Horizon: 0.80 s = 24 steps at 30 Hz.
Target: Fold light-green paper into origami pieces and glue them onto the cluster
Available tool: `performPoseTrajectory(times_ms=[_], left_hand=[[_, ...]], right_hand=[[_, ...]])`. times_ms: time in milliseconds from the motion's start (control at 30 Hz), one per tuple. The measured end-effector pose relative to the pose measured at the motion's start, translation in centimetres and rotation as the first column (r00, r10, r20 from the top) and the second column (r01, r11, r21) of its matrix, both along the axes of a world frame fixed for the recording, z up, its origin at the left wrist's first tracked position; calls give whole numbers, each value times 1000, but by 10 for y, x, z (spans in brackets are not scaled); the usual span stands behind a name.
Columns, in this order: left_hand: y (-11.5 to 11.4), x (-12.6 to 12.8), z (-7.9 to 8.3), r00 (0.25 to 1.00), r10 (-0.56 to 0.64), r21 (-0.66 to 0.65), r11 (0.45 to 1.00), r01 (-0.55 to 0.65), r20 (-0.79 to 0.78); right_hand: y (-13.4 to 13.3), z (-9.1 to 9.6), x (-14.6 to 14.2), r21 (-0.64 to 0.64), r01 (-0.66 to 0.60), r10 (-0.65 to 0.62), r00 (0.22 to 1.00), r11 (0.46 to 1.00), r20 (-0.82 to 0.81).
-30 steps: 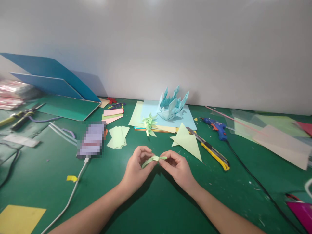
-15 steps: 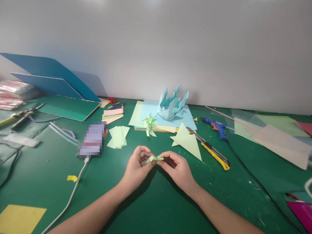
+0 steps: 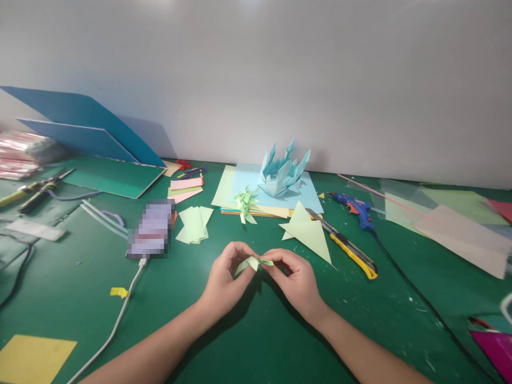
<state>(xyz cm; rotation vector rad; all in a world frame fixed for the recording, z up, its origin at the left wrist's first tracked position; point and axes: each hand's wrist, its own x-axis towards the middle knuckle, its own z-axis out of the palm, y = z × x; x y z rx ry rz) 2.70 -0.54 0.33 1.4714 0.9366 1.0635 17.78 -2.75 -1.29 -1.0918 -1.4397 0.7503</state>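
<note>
Between my two hands is a small folded piece of light green paper (image 3: 253,263), held just above the green table. My left hand (image 3: 228,277) pinches its left part between thumb and fingers. On its right end, my right hand (image 3: 294,277) closes thumb and fingertips in a pinch. My fingers hide part of the folds. Beyond my hands stands a green folded-paper cluster (image 3: 245,201) with pointed tips. Pale green paper slips (image 3: 194,225) lie in a stack to the left, and larger light green paper triangles (image 3: 308,233) to the right.
A blue origami piece with upright points (image 3: 278,178) stands on paper sheets at the back. On the right lie a yellow utility knife (image 3: 348,250) and a blue glue gun (image 3: 358,208). A blurred-out phone (image 3: 152,229) with a white cable (image 3: 124,309) is at left.
The green paper piece has turned slightly in my fingers, so more of its left folded part shows. Both hands have shifted only a little.
</note>
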Motion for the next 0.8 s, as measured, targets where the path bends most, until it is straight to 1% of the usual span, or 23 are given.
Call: performPoseTrajectory(times_ms=[133, 300, 433, 567, 700, 800], left_hand=[[1, 0, -2, 1000, 8, 7, 1000, -8, -19], [2, 2, -6, 999, 26, -57, 998, -29, -43], [2, 1, -7, 1000, 18, -126, 992, -16, 13], [4, 0, -6, 999, 17, -163, 987, -8, 51], [7, -1, -5, 997, -19, -255, 966, 37, 74], [7, -2, -2, 994, -39, -364, 929, 75, 105]], right_hand=[[1, -1, 0, 37, 20, -21, 999, 999, 25], [-1, 0, -1, 94, 33, -43, 994, 995, 101], [-1, 2, -1, 105, 32, -45, 990, 994, 131], [-1, 1, -2, 89, 53, -64, 989, 995, 135], [-1, 2, -2, 96, 44, -57, 988, 994, 143], [-1, 3, -1, 133, 15, -36, 987, 991, 159]])
